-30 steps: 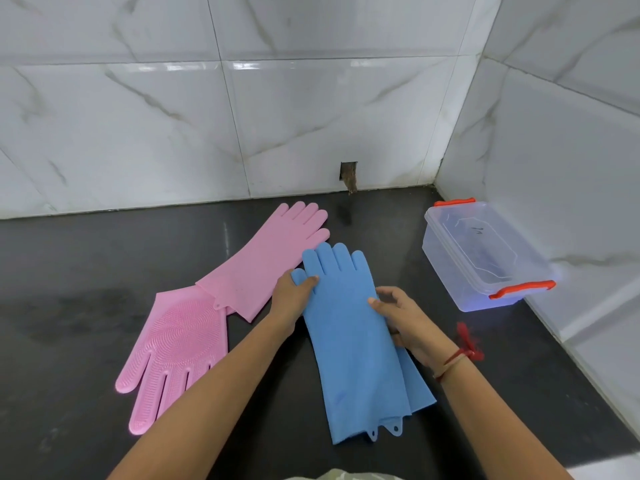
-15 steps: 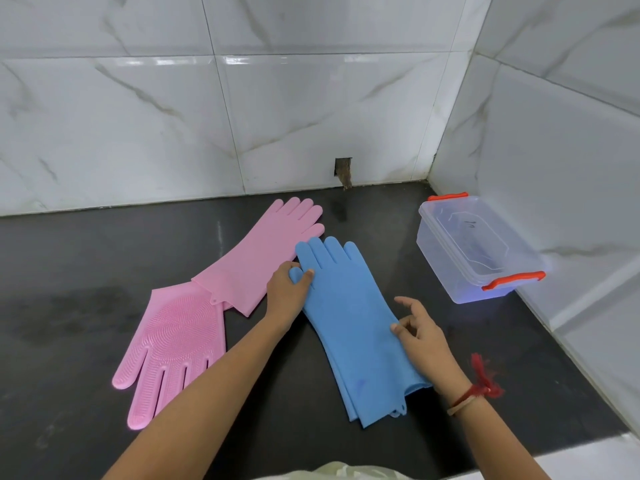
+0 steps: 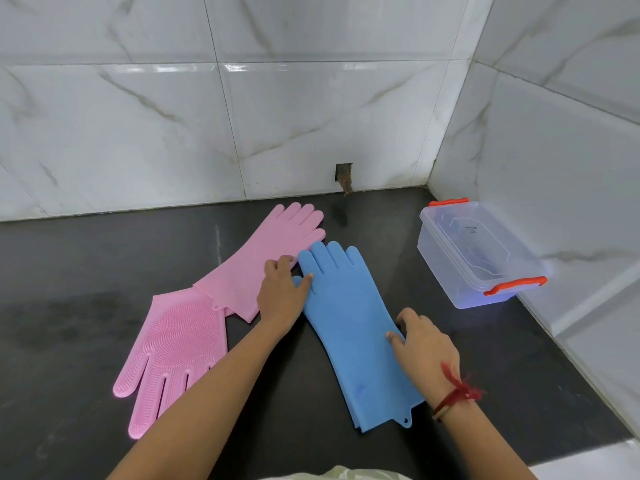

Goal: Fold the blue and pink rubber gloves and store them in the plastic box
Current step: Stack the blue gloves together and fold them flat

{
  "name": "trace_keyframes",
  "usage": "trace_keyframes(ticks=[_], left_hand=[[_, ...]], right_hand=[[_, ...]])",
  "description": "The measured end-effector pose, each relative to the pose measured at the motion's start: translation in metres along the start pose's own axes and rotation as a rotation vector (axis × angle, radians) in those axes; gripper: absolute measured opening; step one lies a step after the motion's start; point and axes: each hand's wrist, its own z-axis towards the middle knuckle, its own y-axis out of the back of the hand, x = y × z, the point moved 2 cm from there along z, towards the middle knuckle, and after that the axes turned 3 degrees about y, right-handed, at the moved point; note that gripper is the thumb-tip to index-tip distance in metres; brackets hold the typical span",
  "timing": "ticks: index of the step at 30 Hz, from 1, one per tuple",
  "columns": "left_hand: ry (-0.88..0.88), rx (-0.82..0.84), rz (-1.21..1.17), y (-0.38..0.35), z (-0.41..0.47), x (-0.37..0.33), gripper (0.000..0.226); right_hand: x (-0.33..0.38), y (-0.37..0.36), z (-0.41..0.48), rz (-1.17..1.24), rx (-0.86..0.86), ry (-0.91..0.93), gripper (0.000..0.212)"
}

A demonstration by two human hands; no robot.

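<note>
Blue gloves [image 3: 349, 327]: stacked flat on bench [image 3: 69, 265]. Left grip [image 3: 282, 292] and right grip [image 3: 424, 344] released, pressing stack edges. Plastic box [image 3: 474, 254] beyond right grip.

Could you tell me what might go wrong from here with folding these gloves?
The stacked blue gloves lie loose under the left hand and right hand, so the layers may slide apart. The plastic box has its lid on, so stowing could stall.

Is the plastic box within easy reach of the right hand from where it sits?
Probably yes: the right hand rests on the blue gloves, and only bare counter lies between it and the plastic box.
</note>
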Motion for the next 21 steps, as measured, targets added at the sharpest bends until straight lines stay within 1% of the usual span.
trace_keyframes(ticks=[1,2,5,7,10,12,14,16,18,21], left_hand=[[0.027,-0.017,-0.008,0.002,0.0,0.004,0.046],[0.056,-0.031,-0.038,0.005,0.001,0.007,0.047],[0.088,-0.005,-0.083,0.008,0.002,0.012,0.04],[0.048,0.037,-0.007,0.006,0.0,0.014,0.036],[-0.034,0.047,0.111,0.002,-0.001,0.014,0.036],[-0.089,0.041,0.236,0.002,0.002,0.014,0.041],[-0.122,0.046,0.393,0.007,0.01,0.02,0.051],[-0.111,0.113,0.469,0.017,0.021,0.029,0.059],[-0.12,0.16,0.427,0.031,0.029,0.033,0.057],[-0.219,0.11,0.264,0.047,0.011,0.025,0.039]], right_hand=[[0.002,0.002,-0.002,-0.074,-0.024,-0.006,0.022],[0.003,0.003,-0.003,-0.097,-0.035,-0.004,0.024],[0.0,0.005,-0.002,-0.076,-0.005,0.038,0.025],[0.0,0.004,-0.001,-0.058,0.041,0.078,0.021],[0.001,0.002,-0.002,-0.054,0.157,0.094,0.019],[0.0,0.002,-0.005,-0.018,0.227,0.074,0.024],[0.0,-0.001,-0.012,0.024,0.28,0.068,0.033],[0.001,-0.005,-0.021,0.039,0.298,0.07,0.036],[0.001,-0.006,-0.029,0.034,0.273,0.079,0.037],[-0.004,-0.002,-0.04,0.061,0.182,0.12,0.035]])
